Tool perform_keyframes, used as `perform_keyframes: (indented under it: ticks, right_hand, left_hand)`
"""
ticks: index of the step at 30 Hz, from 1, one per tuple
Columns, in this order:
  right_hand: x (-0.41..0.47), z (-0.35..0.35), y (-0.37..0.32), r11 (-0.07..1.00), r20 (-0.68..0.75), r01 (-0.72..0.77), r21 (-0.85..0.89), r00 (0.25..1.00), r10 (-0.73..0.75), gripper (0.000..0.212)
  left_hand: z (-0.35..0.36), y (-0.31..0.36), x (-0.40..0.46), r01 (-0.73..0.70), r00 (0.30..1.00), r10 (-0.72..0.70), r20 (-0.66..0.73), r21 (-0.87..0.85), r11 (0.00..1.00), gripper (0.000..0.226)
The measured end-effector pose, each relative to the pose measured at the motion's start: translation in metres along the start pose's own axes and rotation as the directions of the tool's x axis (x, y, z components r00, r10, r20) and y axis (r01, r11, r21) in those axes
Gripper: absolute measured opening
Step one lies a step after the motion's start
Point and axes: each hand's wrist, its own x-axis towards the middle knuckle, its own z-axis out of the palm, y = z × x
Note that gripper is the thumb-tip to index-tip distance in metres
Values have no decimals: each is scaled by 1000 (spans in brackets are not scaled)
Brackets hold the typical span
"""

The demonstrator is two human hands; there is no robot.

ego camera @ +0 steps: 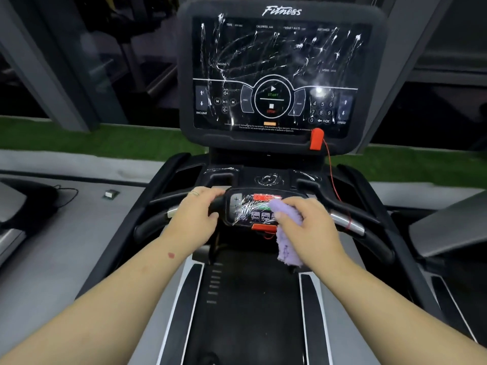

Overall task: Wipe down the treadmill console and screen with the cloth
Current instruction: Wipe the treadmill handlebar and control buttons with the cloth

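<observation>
The treadmill's large black screen (276, 75) stands upright ahead, streaked with white marks over its printed controls. Below it, the small console panel (247, 210) on the handlebar also carries white scribbles across its buttons. My right hand (308, 227) is shut on a purple cloth (287, 233) and presses it against the panel's right side; a tail of cloth hangs down below the panel. My left hand (197, 214), with a ring on one finger, grips the black handle (217, 204) just left of the panel.
A red safety clip (316, 139) sits at the screen's lower right, its thin red cord running down to the right handrail (345, 222). The black running belt (253, 299) lies below. Neighbouring treadmills flank both sides. Green turf lies beyond.
</observation>
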Motion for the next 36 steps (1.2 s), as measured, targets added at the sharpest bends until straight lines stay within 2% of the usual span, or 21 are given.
perform_keyframes:
  ticks: [3,6,11,14,18,21,23,25,29,31,34,36]
  right_hand:
    - [9,9,-6,1000,-63,-13,24,998,15,22]
    - [20,24,-9,999,-123,-46,9,991,46,13]
    - [31,43,-11,992,-172,-111,-55,980,100,21]
    - [37,55,-10,983,-197,-164,-84,970,145,22]
    - [46,76,-19,971,-157,-182,-152,975,158,23]
    - [49,76,-22,981,-130,-168,-96,979,154,20]
    - [53,66,-15,982,-200,-187,-28,964,177,17]
    - [56,61,-9,980,-246,-197,-30,952,183,19]
    - [57,79,-16,971,-117,-177,-161,980,159,26]
    - [59,78,-23,970,-78,-174,-172,984,163,26]
    - [62,61,-21,978,-181,-200,-59,966,186,22]
    - [60,62,-20,977,-183,-195,-88,967,176,24]
  left_hand:
    - [6,-19,22,-72,997,65,44,189,979,59]
    - [6,-28,37,-130,990,110,84,299,945,54]
    - [1,-32,47,-208,978,184,103,338,918,48]
    - [1,-32,48,-202,979,181,91,387,900,40]
    - [1,-31,48,-190,982,172,80,417,889,34]
    - [-1,-31,48,-195,981,171,94,420,887,37]
    - [-2,-30,49,-199,980,172,100,423,884,35]
    - [-4,-28,49,-195,981,166,103,427,883,32]
    - [-6,-26,46,-191,981,158,112,436,879,30]
    - [-7,-25,47,-193,980,156,119,431,881,30]
    - [-8,-23,49,-200,979,155,135,451,870,35]
    - [-9,-22,50,-201,978,149,146,463,863,36]
